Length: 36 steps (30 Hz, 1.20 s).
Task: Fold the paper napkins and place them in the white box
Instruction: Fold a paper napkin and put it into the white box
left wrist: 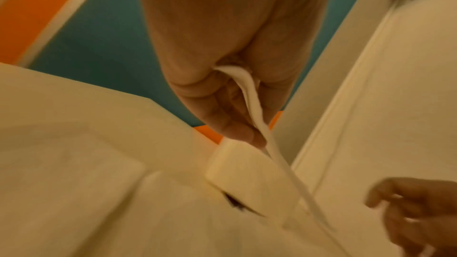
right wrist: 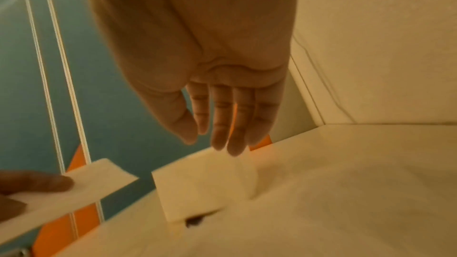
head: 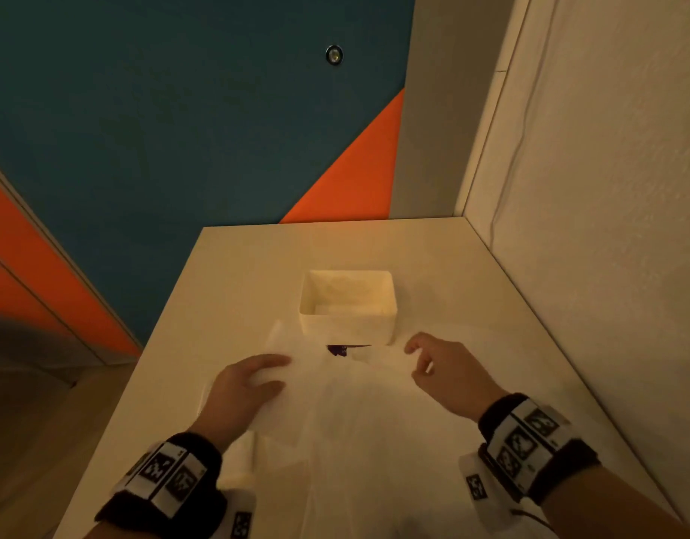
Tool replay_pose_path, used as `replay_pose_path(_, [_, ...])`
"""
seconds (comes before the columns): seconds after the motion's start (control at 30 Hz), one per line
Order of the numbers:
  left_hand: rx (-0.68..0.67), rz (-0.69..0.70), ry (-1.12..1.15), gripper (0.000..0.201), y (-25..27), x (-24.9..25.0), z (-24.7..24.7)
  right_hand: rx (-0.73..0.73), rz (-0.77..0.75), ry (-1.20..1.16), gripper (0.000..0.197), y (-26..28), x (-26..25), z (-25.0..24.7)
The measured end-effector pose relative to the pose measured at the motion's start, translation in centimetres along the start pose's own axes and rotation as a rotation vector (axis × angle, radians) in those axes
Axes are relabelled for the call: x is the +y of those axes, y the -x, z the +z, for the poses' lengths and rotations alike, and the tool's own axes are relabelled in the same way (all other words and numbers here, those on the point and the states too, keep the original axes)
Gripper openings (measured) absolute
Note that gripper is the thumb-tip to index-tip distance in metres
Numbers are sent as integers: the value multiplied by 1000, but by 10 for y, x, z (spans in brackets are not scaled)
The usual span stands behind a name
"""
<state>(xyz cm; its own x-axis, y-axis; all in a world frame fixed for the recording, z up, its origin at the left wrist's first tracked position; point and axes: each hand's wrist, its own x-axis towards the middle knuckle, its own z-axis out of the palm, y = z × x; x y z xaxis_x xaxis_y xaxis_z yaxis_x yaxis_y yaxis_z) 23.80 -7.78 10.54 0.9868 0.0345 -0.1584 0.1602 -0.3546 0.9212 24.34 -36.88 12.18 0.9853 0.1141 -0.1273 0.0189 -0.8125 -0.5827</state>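
The white box (head: 348, 322) stands open-topped in the middle of the white table (head: 471, 289). Just in front of it, my left hand (head: 273, 367) pinches a folded white napkin (head: 283, 342) between thumb and fingers; the left wrist view shows the napkin (left wrist: 251, 95) edge-on inside that grip (left wrist: 249, 130). The napkin (right wrist: 81, 185) reaches flat toward the box (right wrist: 205, 181). My right hand (head: 417, 355) hovers at the box's near right corner, its fingers (right wrist: 220, 124) straight and holding nothing. More white napkin material (head: 359, 422) lies spread between my wrists.
A small purple label (head: 341, 348) shows at the box's near foot. A white wall (head: 607, 188) borders the table on the right. The table's left edge (head: 141, 383) drops to a teal and orange floor. Bare tabletop lies behind the box.
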Motion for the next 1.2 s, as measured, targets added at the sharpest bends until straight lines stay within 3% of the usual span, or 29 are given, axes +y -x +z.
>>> replay_pose_path(0.1, [111,-86,-64,30,-4,-36,-21,5,88,163,27,2,23,10])
replay_pose_path(0.3, [210,-150,-209,27,-8,-89,-49,-66,172,336,31,8,58,26])
replay_pose_path(0.5, [178,-268,-271,30,-10,-116,-52,-86,189,368,30,13,65,32])
replay_pose_path(0.77, [196,-317,-178,27,-7,-116,-44,-89,211,376,30,11,60,33])
replay_pose_path(0.93, [175,-275,-233,28,-5,-117,-40,-66,209,384,31,8,53,39])
replay_pose_path(1.07, [128,-238,-372,31,-7,-120,-39,-99,274,315,48,0,47,49])
replay_pose_path(1.2, [121,-236,-653,29,-8,-120,-35,-157,362,305,68,-7,45,57])
